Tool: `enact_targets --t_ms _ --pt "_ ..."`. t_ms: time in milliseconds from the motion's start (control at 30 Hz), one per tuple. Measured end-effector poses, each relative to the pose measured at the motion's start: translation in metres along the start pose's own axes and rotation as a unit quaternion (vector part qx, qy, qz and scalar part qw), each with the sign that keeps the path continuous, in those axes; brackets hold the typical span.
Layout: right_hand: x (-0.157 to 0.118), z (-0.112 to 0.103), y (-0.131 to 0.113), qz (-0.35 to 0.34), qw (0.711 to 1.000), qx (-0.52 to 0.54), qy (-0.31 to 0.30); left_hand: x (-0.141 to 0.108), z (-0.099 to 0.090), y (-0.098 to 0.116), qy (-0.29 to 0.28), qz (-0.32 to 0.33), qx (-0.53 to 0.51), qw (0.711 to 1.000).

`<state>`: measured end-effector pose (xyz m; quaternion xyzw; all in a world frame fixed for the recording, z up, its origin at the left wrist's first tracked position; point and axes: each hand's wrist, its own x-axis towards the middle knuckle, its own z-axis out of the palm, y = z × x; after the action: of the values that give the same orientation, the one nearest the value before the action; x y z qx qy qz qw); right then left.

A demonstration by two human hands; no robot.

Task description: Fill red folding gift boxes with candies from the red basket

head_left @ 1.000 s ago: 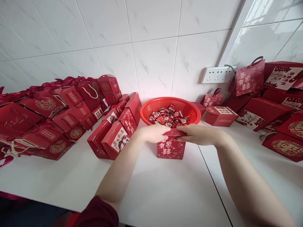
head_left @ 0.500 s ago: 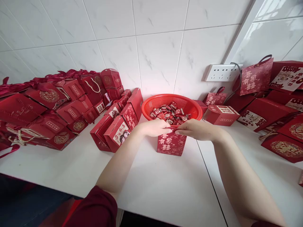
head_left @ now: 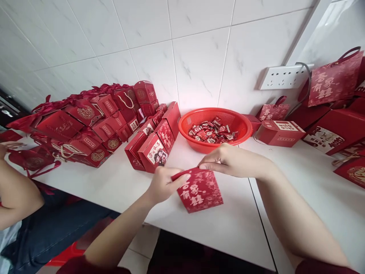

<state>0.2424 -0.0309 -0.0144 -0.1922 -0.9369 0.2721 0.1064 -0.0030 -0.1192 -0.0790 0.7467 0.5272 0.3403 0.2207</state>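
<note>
A red box with white characters and a floral pattern is tilted over the white table, in front of the basket. My left hand pinches its upper left edge, with the thumb on the front face. At the top right edge of the same box, my right hand is closed on it with the fingers pressed together. Behind stands a red plastic basket holding many small wrapped sweets.
Stacked red boxes fill the left; upright ones stand left of the basket. More boxes and a bag are at right, by a power strip. Another person's arm is at far left.
The box has come nearer, away from the basket, and now tilts. Both my hands moved with it, the left one lower. The view has shifted, showing the other person's arm and legs.
</note>
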Motion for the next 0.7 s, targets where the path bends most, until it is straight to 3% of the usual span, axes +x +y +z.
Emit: enact_targets --t_ms 100,133,200,267,333,367,467,567,700 --pt "-0.014 -0.004 -0.006 0.029 0.997 -0.041 0.065 -0.051 -0.026 0.003 0.144 -0.010 0.096 0.985" --pt "-0.021 -0.007 -0.005 0.047 0.993 -0.062 0.089 -0.067 -0.036 0.003 0.226 -0.020 0.132 0.965" --pt "-0.036 -0.014 -0.003 0.073 0.984 -0.099 0.132 -0.096 -0.058 0.000 0.364 -0.050 0.235 0.900" --pt "-0.049 -0.020 -0.001 0.085 0.974 -0.127 0.165 -0.114 -0.077 -0.008 0.475 -0.073 0.338 0.809" --pt "-0.057 -0.024 -0.001 0.095 0.967 -0.148 0.184 -0.121 -0.089 -0.021 0.490 -0.118 0.410 0.760" --pt "-0.060 -0.026 -0.001 0.101 0.965 -0.157 0.186 -0.121 -0.091 -0.029 0.473 -0.148 0.432 0.753" --pt "-0.064 -0.027 -0.001 0.117 0.960 -0.173 0.185 -0.108 -0.090 -0.061 0.423 -0.214 0.447 0.759" --pt "-0.068 -0.027 0.001 0.137 0.958 -0.175 0.182 -0.095 -0.086 -0.087 0.430 -0.222 0.429 0.763" --pt "-0.075 -0.028 0.003 0.159 0.953 -0.176 0.189 -0.093 -0.092 -0.104 0.442 -0.212 0.404 0.773"
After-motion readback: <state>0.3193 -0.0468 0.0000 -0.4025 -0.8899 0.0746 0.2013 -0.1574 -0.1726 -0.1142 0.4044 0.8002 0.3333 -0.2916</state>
